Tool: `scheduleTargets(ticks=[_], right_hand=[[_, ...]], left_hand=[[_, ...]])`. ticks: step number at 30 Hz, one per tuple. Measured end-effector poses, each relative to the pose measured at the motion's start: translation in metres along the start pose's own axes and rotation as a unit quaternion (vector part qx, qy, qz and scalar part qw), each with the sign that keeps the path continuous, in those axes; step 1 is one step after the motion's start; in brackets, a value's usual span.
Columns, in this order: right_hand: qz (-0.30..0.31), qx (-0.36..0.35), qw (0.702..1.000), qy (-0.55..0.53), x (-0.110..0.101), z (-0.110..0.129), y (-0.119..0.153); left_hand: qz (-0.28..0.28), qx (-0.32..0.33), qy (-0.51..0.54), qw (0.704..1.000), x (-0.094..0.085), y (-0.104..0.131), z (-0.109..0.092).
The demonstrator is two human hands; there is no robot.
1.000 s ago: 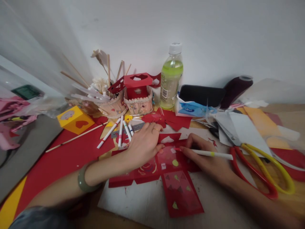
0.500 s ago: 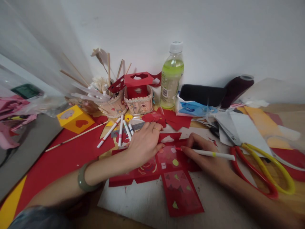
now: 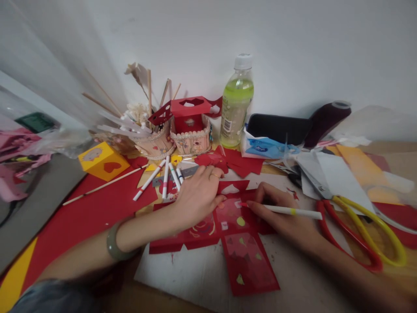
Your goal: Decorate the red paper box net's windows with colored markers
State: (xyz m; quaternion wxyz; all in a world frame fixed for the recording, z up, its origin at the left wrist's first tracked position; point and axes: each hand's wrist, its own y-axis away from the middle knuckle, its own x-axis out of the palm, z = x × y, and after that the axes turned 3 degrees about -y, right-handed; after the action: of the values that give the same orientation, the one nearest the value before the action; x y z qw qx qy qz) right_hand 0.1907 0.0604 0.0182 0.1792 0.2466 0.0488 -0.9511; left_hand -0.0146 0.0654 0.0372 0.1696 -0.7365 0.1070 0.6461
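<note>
A red paper box net (image 3: 250, 269) lies unfolded on a pale board, with pale and yellow-green cut-out shapes on its panels. My left hand (image 3: 198, 195) rests on its upper part, fingers bent and closed around the paper's edge; some fingertips are hidden. Between the thumb and fingers of my right hand (image 3: 276, 213) is a white marker (image 3: 293, 211) with a yellow band. Its red tip meets a small pale shape on the middle panel. Beside my right forearm lie scissors (image 3: 358, 226) with red and yellow handles.
Capped white markers (image 3: 165, 178) lie left of the net. Behind them stand decorated baskets (image 3: 190, 142), a green drink bottle (image 3: 237, 104) and a tissue pack (image 3: 267, 148) with a phone. To the left sit a yellow paper box (image 3: 103, 161) and a thin stick (image 3: 106, 186).
The view has shifted slightly. Both hands keep nearly the same places on the net, and the marker's tip stays at the small pale shape.
</note>
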Motion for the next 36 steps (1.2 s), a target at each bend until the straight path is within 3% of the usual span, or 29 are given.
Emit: scheduleTargets(ticks=[36], right_hand=[[0.022, 0.008, 1.0, -0.015, 0.0018, 0.0053, 0.0006]], left_hand=[[-0.015, 0.016, -0.025, 0.999, 0.0026, 0.0018, 0.0009]])
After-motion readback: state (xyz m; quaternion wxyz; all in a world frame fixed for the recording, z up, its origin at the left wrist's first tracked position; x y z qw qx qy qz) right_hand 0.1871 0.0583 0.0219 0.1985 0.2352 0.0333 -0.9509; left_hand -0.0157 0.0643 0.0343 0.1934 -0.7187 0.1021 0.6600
